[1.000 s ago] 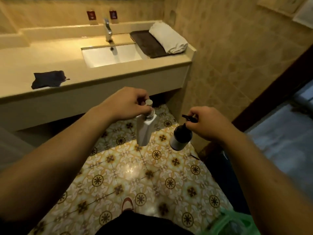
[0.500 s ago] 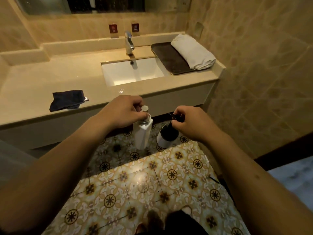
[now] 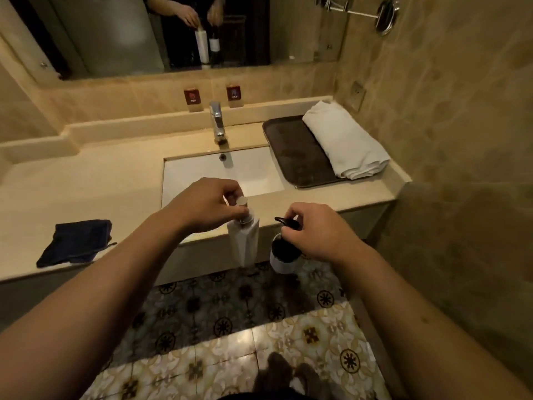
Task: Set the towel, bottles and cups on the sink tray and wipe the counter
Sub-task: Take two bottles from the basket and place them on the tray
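My left hand (image 3: 206,204) grips a tall white pump bottle (image 3: 243,241) by its neck, and the bottle hangs in front of the counter's front edge. My right hand (image 3: 315,230) holds a dark pump bottle with a white label (image 3: 284,256) by its pump head, just right of the white one. A rolled white towel (image 3: 344,140) lies on the right side of the dark brown tray (image 3: 294,150), to the right of the sink (image 3: 222,171). A dark blue cloth (image 3: 76,241) lies on the beige counter (image 3: 86,183) at the left front. No cups are visible.
A chrome tap (image 3: 217,122) stands behind the sink, with two small red signs (image 3: 191,96) on the ledge. A mirror (image 3: 173,33) covers the wall above. A tiled wall (image 3: 447,140) closes the right side. Patterned floor tiles (image 3: 230,327) lie below.
I have stepped closer to the counter with both bottles raised; the view has tilted up so the mirror now shows. Both hands keep their grips.
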### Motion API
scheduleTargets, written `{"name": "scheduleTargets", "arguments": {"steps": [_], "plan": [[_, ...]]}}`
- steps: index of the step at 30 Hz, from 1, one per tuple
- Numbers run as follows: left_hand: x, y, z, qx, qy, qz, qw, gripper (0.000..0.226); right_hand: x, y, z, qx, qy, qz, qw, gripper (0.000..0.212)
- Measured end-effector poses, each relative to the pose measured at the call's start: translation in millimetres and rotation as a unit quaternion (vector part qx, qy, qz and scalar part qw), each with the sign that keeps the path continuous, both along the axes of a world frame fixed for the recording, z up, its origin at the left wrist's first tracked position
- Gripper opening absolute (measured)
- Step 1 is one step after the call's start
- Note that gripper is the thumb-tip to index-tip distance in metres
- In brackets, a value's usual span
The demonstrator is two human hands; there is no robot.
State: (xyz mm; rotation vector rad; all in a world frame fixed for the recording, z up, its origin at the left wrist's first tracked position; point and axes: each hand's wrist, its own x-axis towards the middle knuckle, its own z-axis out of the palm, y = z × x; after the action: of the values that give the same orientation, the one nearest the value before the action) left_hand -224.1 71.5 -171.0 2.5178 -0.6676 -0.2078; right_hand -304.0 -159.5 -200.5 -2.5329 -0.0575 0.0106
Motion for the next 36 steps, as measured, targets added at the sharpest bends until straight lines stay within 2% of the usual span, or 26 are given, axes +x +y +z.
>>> {"name": "scheduleTargets", "arguments": {"steps": [6,13,17,20,26,36], "plan": [[91,-66,17,-0.016,-0.033,0.024,0.999,0.018,95,-70,20,-0.023,-0.017,0.004,1.0,0.009],[221,-123,34,-0.019,-0.042,0.035,0.998,0.016,204,-119,21,-0.012,-0.012,-0.044,0.999,0.013],[299,-149,30,-0.012,-0.056,0.016,0.998,0.018,259,-130,15,-0.01,-0.001,-0.074,0.997,0.012],[358,-164,22,-0.014,-0.044,0.014,0.999,0.029,301,-135,14,-0.007,0.014,-0.086,0.996,0.009],[467,-189,1,-0.007,-0.051,-0.004,0.999,0.029,388,-139,5,0.0,0.031,-0.114,0.993,0.008],[573,-224,-27,-0.032,-0.046,0.012,0.998,0.028,496,-143,-27,-0.01,0.039,-0.118,0.992,0.009]]}}
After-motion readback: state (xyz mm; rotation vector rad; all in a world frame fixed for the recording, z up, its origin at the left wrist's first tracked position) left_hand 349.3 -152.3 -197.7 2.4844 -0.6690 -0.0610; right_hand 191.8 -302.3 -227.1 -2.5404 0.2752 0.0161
